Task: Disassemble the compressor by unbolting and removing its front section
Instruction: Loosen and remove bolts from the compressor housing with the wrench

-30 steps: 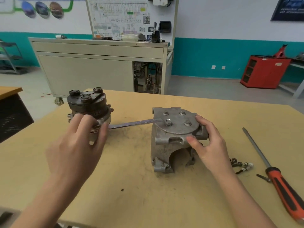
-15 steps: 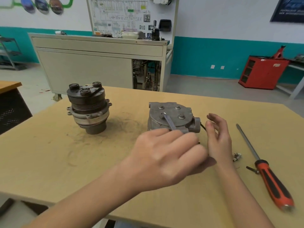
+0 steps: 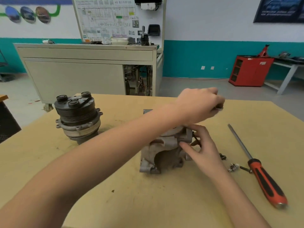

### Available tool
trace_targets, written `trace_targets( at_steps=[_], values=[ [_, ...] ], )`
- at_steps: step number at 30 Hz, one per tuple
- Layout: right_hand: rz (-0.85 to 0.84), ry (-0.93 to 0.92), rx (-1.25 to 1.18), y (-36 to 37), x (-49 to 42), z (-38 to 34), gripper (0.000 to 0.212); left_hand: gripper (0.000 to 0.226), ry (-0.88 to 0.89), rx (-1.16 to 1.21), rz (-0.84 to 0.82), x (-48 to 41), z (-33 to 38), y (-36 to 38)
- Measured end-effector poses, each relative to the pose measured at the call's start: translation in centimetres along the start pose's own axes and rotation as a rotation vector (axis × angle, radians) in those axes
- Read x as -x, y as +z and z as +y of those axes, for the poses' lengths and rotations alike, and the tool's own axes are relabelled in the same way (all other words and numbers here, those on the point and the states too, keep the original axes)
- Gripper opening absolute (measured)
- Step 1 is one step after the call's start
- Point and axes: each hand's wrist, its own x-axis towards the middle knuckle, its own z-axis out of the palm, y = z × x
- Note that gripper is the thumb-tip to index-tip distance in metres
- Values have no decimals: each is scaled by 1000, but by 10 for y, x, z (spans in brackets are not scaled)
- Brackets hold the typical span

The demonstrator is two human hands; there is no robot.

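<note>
Centrally, the compressor body [image 3: 162, 153], a grey cast housing, stands on the desk [image 3: 115, 203]. The black pulley section [image 3: 77, 116] sits upright well to its left, apparently already parted from it.

The right grip [image 3: 203, 150] pinches a lug on the body's right side between thumb and fingers and steadies it. The left grip [image 3: 199, 105] hovers above and beyond the body, forearm crossing over its top. Its fingers curl round a small metal end [image 3: 219, 109] too blurred to name; it may be a tool handle.

Just right of the body lie loose fasteners [image 3: 233, 167], then a screwdriver [image 3: 263, 181] with an orange and black handle.

The crossing arm hides the top bolts, so a tool could seat badly, slip and round a head. The body rests on narrow feet, so a hard sideways pull against a light pinch could tip it. The loose fasteners could be swept off.

The diagram board [image 3: 107, 20] and dark poster [image 3: 279, 9] carry writing, but none is legible.
</note>
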Motion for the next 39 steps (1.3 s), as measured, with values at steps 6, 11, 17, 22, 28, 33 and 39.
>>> trace_targets(
  at_steps=[6, 11, 17, 22, 28, 33, 39],
  values=[
    [83, -67, 92, -5, 21, -2, 58, 25, -321, 22, -132, -17, -68, 29],
    [67, -51, 80, -8, 20, -1, 59, 30, -677, 9, -98, 36, -133, 42],
    [50, -65, 102, -9, 19, 2, 58, 28, -885, -44, 275, 143, -140, 32],
    [44, -45, 85, -17, 14, 7, 60, 38, -852, -29, 648, 210, -102, 23],
    [76, 10, 39, -21, 15, 12, 58, 21, -543, 180, 501, 254, -35, -8],
    [126, 50, 15, -24, 18, 16, 51, 44, -121, 76, 557, 209, 46, -36],
    [169, 83, -63, -30, 17, 19, 42, 34, 112, 255, 325, 122, 67, -47]
  ],
)
